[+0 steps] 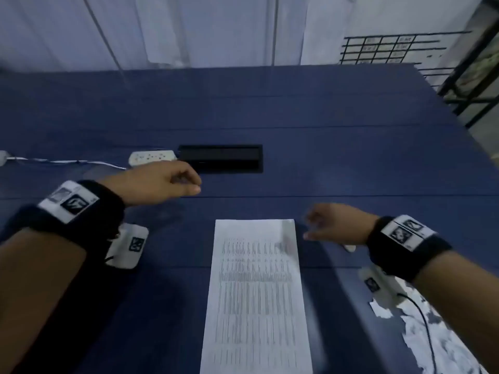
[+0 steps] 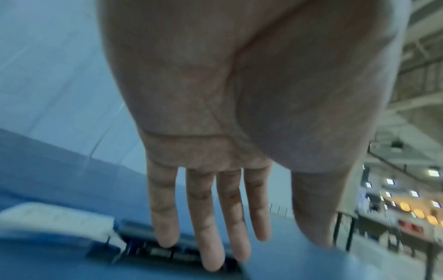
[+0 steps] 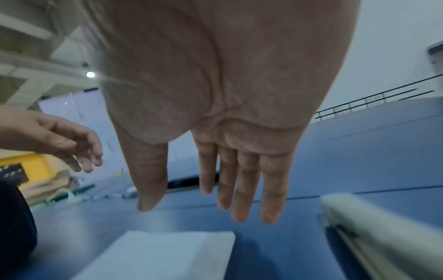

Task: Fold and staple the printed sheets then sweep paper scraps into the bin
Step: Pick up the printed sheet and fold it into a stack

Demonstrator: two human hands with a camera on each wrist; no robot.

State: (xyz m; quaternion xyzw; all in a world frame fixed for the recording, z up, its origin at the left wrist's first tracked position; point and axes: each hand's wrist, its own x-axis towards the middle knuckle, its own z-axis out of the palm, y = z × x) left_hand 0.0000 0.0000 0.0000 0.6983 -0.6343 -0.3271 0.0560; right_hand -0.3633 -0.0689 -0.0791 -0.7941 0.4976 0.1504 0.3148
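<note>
Fingers of the right hand (image 1: pixel 334 225) hang loose in an empty grip just beside the far right corner of the printed sheets (image 1: pixel 256 298), whose long axis runs from the person toward the far edge of the blue surface (image 1: pixel 351 117). The left hand (image 1: pixel 162 182), likewise slack and holding nothing, hovers farther off near the white power strip (image 1: pixel 151 157), so the right looks nearer for the fold. Paper scraps (image 1: pixel 421 333) lie at the near right.
</note>
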